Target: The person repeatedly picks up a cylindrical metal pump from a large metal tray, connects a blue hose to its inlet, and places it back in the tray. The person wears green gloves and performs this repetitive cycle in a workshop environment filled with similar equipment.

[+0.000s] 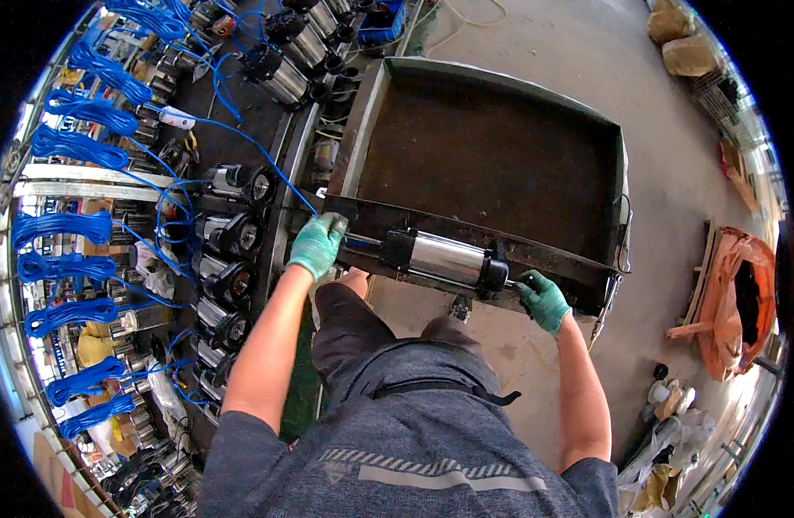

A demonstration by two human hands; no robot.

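A cylindrical motor with a polished steel body and black end caps lies sideways along the near edge of a shallow metal tray. My left hand, in a green glove, is closed at the left end, where a dark shaft runs toward the motor. A blue cable reaches the fingers of that hand; whether they grip cable or shaft is partly hidden. On the right, my gloved right hand pinches the thin shaft tip sticking out of the motor's end.
Several similar motors stand on the dark bench at left, with coiled blue cables beyond them. An orange sack sits on the floor at right, near bagged scraps. A blue bin is at the far edge.
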